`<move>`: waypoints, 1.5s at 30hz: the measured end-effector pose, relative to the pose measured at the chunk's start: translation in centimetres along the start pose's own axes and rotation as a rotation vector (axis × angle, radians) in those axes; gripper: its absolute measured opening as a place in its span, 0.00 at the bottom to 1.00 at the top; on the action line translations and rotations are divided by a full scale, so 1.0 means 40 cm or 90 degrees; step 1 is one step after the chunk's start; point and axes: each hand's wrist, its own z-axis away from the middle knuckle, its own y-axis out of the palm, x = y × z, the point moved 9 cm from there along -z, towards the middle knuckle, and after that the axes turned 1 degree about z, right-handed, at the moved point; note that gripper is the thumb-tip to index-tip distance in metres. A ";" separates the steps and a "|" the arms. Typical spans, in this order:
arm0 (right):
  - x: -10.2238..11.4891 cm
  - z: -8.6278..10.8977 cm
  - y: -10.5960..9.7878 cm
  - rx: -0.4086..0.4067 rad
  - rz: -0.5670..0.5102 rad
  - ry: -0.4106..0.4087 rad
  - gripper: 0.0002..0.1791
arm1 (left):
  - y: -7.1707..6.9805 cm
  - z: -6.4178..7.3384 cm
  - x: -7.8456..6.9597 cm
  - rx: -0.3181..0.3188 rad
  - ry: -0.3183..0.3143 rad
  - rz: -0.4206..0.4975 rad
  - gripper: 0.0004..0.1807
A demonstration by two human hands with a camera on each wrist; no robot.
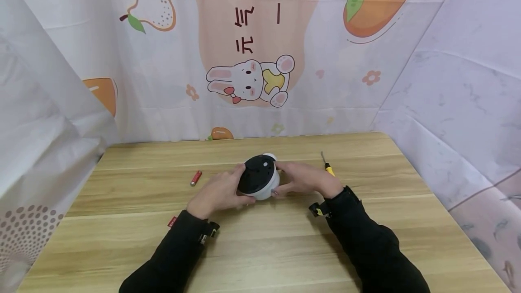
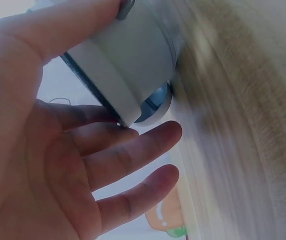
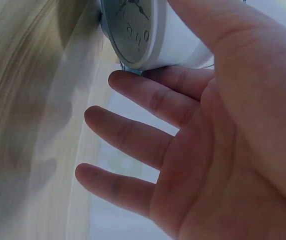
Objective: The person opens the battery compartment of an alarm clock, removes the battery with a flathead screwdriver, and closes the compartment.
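Observation:
A white alarm clock (image 1: 257,175) with a black back is tilted on the wooden table, that back turned upward. My left hand (image 1: 221,191) grips its left side between thumb and fingers. From the other side my right hand (image 1: 303,179) holds it with thumb and index finger. Part of the numbered dial (image 3: 130,37) shows in the right wrist view, facing the tabletop. The left wrist view shows the clock's pale casing (image 2: 137,55) near the left thumb, while the lower fingers extend past it.
To the left of the clock lies a red battery (image 1: 196,178). A screwdriver (image 1: 328,167) with a yellow and black handle lies behind the right wrist, partly hidden. A printed curtain (image 1: 163,80) hangs along the table's back edge, with more cloth at both sides.

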 end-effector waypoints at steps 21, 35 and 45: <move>-0.001 0.006 -0.010 -0.011 -0.049 -0.007 0.42 | -0.001 0.004 0.003 0.025 0.021 0.024 0.48; -0.005 0.004 -0.015 -0.009 -0.082 -0.001 0.44 | 0.000 0.005 0.006 0.043 0.005 0.020 0.50; 0.001 0.003 -0.021 -0.027 -0.072 -0.028 0.43 | -0.005 0.012 0.006 0.044 0.001 0.035 0.46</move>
